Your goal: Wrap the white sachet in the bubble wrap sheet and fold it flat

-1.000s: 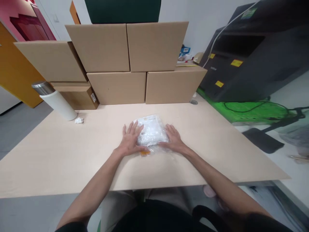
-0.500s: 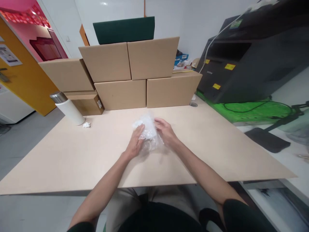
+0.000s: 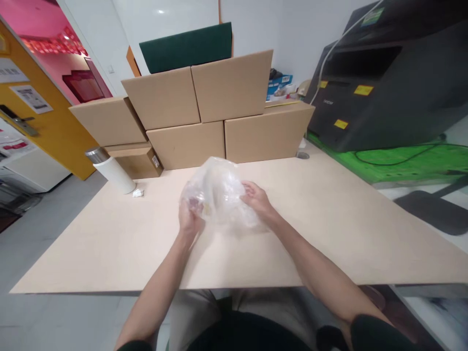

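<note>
A clear plastic bag [image 3: 223, 192], crinkled and puffed out, hangs over the middle of the table between my two hands. At its left side my left hand [image 3: 189, 217] grips the plastic, and the fingers show only dimly through it. My right hand [image 3: 257, 199] pinches the right side of the bag between thumb and fingers. The bag's lower edge is smeared by motion. Whether anything lies inside it, I cannot tell.
Brown cardboard boxes [image 3: 186, 146] are stacked along the table's [image 3: 120, 248] back edge, a dark green box [image 3: 188, 48] on top. To the left stand a white bottle [image 3: 116, 173] and a crumpled white scrap [image 3: 138, 193]. A large black printer [image 3: 369, 97] is at the right.
The plastic was a small bunched bundle between my hands; now it is spread into a wide, puffed bag. My left hand has moved left, away from my right. The view has shifted slightly.
</note>
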{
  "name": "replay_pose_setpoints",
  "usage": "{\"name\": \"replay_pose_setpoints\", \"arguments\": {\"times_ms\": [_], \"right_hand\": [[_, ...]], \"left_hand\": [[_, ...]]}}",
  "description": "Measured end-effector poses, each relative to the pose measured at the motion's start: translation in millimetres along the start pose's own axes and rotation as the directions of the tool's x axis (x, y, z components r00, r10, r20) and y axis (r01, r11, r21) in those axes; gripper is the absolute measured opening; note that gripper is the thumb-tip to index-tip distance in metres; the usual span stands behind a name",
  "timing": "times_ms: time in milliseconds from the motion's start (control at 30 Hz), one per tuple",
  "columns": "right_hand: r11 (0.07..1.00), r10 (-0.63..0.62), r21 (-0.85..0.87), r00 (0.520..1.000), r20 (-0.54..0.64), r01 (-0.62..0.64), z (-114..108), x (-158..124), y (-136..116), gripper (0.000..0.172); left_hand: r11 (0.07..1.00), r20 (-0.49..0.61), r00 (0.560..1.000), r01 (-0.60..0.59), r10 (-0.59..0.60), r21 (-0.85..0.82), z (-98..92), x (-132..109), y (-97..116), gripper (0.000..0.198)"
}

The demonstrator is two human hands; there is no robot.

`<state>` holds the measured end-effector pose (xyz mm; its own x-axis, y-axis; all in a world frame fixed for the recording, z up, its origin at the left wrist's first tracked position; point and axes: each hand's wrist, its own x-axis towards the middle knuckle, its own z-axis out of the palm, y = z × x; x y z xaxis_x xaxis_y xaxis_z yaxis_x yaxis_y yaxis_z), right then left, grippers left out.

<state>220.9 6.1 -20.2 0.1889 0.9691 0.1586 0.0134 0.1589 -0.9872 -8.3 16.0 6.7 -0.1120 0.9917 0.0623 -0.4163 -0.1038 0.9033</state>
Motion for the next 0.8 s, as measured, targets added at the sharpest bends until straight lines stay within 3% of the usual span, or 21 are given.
{"name": "replay_pose_setpoints", "arguments": {"times_ms": [67, 133, 200, 267, 333, 367, 433, 467, 533, 633, 700, 733, 800], "right_hand": [[1.000, 0.002, 0.010, 0.999, -0.046, -0.002, -4.6, 4.3, -2.5, 0.056], [1.000, -0.017, -0.020, 0.997, -0.076, 0.016, -9.9, 7.5, -5.1, 0.053], [0.999, -0.018, -0.045, 0.996, -0.091, 0.014, -15.5, 9.7, -6.2, 0.052], [0.999, 0.021, -0.048, 0.994, -0.108, -0.027, -20.6, 11.3, -5.8, 0.053], [0.997, 0.058, -0.041, 0.990, -0.130, -0.064, -24.3, 12.5, -5.4, 0.053], [0.997, 0.067, -0.039, 0.987, -0.145, -0.073, -25.7, 12.8, -5.7, 0.053], [0.996, 0.073, -0.030, 0.982, -0.174, -0.079, -27.7, 12.8, -8.6, 0.050], [0.996, 0.077, -0.021, 0.979, -0.186, -0.082, -28.7, 12.5, -11.2, 0.049], [0.996, 0.092, 0.001, 0.976, -0.198, -0.093, -31.5, 11.3, -18.0, 0.047], [0.994, 0.111, 0.025, 0.978, -0.178, -0.108, -38.4, 10.0, -28.2, 0.045], [0.993, 0.114, 0.005, 0.982, -0.150, -0.115, -43.9, 10.4, -31.8, 0.043], [0.993, 0.112, -0.014, 0.984, -0.141, -0.115, -46.4, 11.1, -32.3, 0.041], [0.992, 0.102, -0.062, 0.985, -0.140, -0.111, -50.4, 13.1, -30.9, 0.039]], "left_hand": [[0.985, -0.073, 0.997, 0.010, -0.023, -0.174, -3.9, 9.9, -1.3, 0.038], [0.980, -0.149, 0.989, -0.033, 0.003, -0.195, -10.2, 16.6, -3.0, 0.038], [0.995, -0.252, 0.965, -0.083, 0.068, -0.050, -18.0, 18.8, -4.4, 0.060], [0.970, -0.317, 0.929, -0.131, 0.192, 0.204, -25.3, 17.1, -3.9, 0.087], [0.849, -0.245, 0.891, -0.235, 0.383, 0.473, -30.3, 13.3, -0.5, 0.097], [0.755, -0.157, 0.868, -0.305, 0.471, 0.580, -31.8, 10.9, 2.1, 0.091], [0.583, 0.023, 0.824, -0.420, 0.566, 0.696, -34.3, 5.8, 8.4, 0.062], [0.546, 0.073, 0.818, -0.444, 0.570, 0.711, -36.2, 3.1, 11.4, 0.046], [0.619, 0.036, 0.858, -0.397, 0.512, 0.677, -43.9, -3.1, 16.0, 0.029], [0.898, -0.220, 0.947, -0.125, 0.235, 0.422, -66.7, -16.3, 18.9, 0.028], [0.967, -0.355, 0.932, 0.018, 0.076, 0.254, -85.0, -29.0, 19.8, 0.037], [0.969, -0.408, 0.910, 0.035, 0.071, 0.246, -92.9, -36.3, 20.4, 0.045], [0.910, -0.441, 0.871, -0.015, 0.216, 0.415, -103.1, -51.1, 22.1, 0.066]]}}
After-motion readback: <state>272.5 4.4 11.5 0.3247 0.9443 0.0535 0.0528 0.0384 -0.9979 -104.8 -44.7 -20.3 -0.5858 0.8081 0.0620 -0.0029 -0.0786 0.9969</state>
